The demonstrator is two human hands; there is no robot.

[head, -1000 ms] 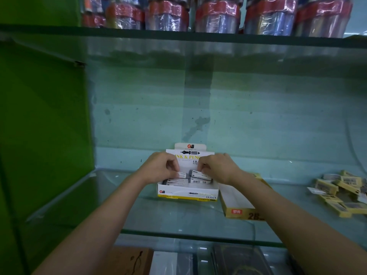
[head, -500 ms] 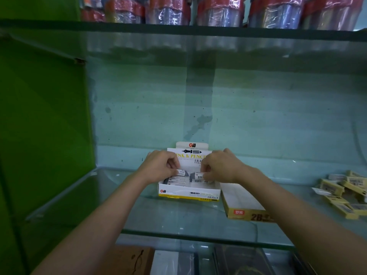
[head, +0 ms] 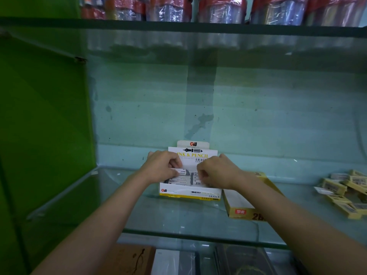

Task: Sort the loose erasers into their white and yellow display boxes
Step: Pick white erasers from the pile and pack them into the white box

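1. Starting at the left, we see a green side panel (head: 39, 126) that bounds the glass shelf (head: 178, 219) on which everything lies.
2. Our left hand (head: 161, 167) reaches over the left half of the white display box (head: 189, 192), with its fingers curled down onto a white eraser (head: 181, 172) in the back row; it seems to pinch that eraser, though the fingertips are hidden.
3. The white box stands toward the back of the shelf, near the pale wall, and its lid flap is raised upright behind it. That flap carries a black pen drawing, yellow lettering "INK & PENCIL" and the word "ERASER"; the low front wall is white with a yellow lower edge. Inside lie flat rows of white erasers with dark printed sleeves and barcodes.
4. Our right hand (head: 215, 171) is curled over the right half of the same box, its fingers bent onto the erasers there; we cannot tell whether it grips one.
5. The yellow display box (head: 245, 212) lies just beside the white box on its right, partly under our right forearm, showing a white interior, a red label and "2B" on the front.
6. At the far right, a pile of loose yellow-sleeved erasers (head: 341, 192) lies on the shelf, well apart from both boxes.
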